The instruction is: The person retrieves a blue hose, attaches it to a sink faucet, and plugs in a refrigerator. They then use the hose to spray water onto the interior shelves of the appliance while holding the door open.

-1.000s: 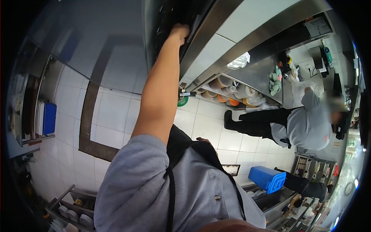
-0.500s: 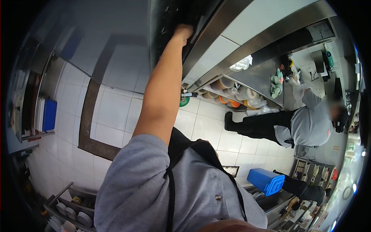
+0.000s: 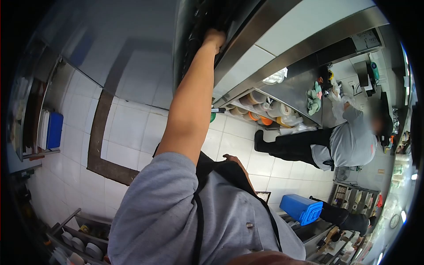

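My left arm stretches up the view, and my left hand [image 3: 215, 39] is inside a dark recess [image 3: 198, 48] beside a steel edge. Its fingers look curled, but shadow hides their tips and whatever they hold. Lower down, my right hand [image 3: 230, 158] shows past the edge of my black apron [image 3: 225, 172]. Its visible fingers are partly stretched out, with nothing seen in them. Beside my left forearm a small black object with a light label [image 3: 218, 110] sticks out, a bit of green next to it.
A co-worker [image 3: 349, 145] in a grey shirt stands at a steel counter [image 3: 304, 88] with tubs [image 3: 278, 108] shelved beneath. Farther right are a blue lidded bin [image 3: 300, 208] and another person's dark-clothed legs [image 3: 331, 214]. A rack with white bowls [image 3: 77, 244] is lower left.
My left hand has shifted slightly right within the recess. My right hand has come further out from behind the apron. The co-worker's arm and the surroundings have shifted a little in view.
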The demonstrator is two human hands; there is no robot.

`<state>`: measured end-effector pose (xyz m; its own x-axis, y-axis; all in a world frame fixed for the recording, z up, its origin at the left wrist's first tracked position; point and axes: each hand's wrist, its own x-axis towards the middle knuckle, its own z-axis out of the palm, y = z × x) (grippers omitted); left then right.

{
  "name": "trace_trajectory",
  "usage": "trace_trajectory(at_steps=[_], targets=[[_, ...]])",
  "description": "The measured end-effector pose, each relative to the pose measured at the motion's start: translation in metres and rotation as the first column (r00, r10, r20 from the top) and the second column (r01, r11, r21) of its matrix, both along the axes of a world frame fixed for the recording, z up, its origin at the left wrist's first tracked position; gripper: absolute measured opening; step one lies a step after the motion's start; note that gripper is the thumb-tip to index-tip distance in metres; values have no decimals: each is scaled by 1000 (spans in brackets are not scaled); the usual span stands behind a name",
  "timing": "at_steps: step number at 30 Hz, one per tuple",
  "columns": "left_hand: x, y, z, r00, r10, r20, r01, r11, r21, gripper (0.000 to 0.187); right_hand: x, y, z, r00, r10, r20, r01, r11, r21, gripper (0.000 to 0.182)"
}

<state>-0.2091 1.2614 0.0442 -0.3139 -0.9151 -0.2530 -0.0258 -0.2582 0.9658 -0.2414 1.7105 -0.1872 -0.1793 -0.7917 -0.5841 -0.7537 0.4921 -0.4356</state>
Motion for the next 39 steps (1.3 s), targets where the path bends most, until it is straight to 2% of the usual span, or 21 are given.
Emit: trace_trajectory(at_steps=[1, 3, 4, 7, 9, 14, 16, 17, 19, 20, 21, 23, 25, 27, 29, 31, 33, 35, 36, 37, 39], targets=[[5, 1, 4, 1000, -8, 6, 8, 1000, 6, 55, 5, 5, -1, 1000, -4, 31, 3, 1000, 20, 36], [18, 4, 27, 975, -177, 138, 165, 982, 93, 53, 7, 17, -2, 998, -10, 54, 8, 999, 43, 36], [16, 15, 31, 990, -28, 140, 22, 999, 46, 38, 11, 21, -2, 998, -17, 55, 13, 998, 62, 37], [15, 22, 34, 989, 46, 138, -49, 999, 22, 36, 13, 24, -4, 995, -56, 86, 47, 993, 104, 39], [1, 1, 5, 985, 66, 162, -64, 998, -15, 35, 13, 27, -5, 997, -7, 82, 1, 997, 75, 39], [6, 9, 14, 986, 125, 113, -117, 991, -71, 44, 12, 25, -17, 995, -16, 97, 13, 999, 30, 39], [17, 10, 29, 998, 40, 47, -45, 994, 103, 45, 10, 30, -10, 995, -14, 95, 7, 997, 74, 40], [8, 7, 19, 998, 41, 47, -46, 994, 96, 45, 6, 27, -12, 995, -13, 104, 5, 997, 79, 40], [-6, 0, -5, 887, 178, 426, -15, 933, -359, 38, 19, 11, -20, 991, 1, 131, -10, 997, 73, 40], [-1, 10, 2, 928, 205, 310, -128, 960, -251, 30, 23, 10, -22, 990, 33, 135, -50, 991, 122, 41], [2, 26, 6, 930, 212, 299, -141, 960, -240, 30, 17, 11, -20, 989, 69, 128, -91, 981, 172, 41], [20, 50, 19, 885, 327, 330, -146, 870, -472, 30, 23, -2, -16, 986, 118, 122, -134, 983, 129, 41], [27, 69, 8, 879, 456, 136, -295, 746, -598, 32, 19, -10, -1, 949, 112, 294, -144, 986, 88, 41], [38, 105, 10, 859, 509, -53, -397, 597, -697, 27, 21, -19, 5, 954, 158, 255, -186, 978, 90, 39], [62, 146, 22, 912, 393, -121, -344, 571, -745, 24, 23, -26, 0, 952, 222, 212, -238, 970, 54, 38], [86, 170, 11, 964, 217, -152, -237, 446, -863, 24, 25, -36, 13, 956, 228, 183, -231, 973, -4, 41], [107, 187, -5, 985, 165, -56, -127, 458, -880, 26, 22, -42, 6, 966, 202, 163, -191, 979, -76, 39], [130, 184, -32, 938, 93, 334, 306, 230, -924, 24, 25, -55, 24, 962, 225, 156, -208, 971, -118, 37], [141, 178, -52, 880, 58, 472, 454, 194, -870, 24, 23, -57, 19, 961, 243, 131, -216, 957, -196, 35], [151, 169, -60, 880, 52, 472, 455, 192, -869, 24, 24, -62, 23, 962, 238, 131, -210, 958, -195, 35], [167, 151, -70, 660, 161, 734, 740, 32, -672, 23, 30, -75, 43, 957, 241, 164, -214, 963, -165, 37]])
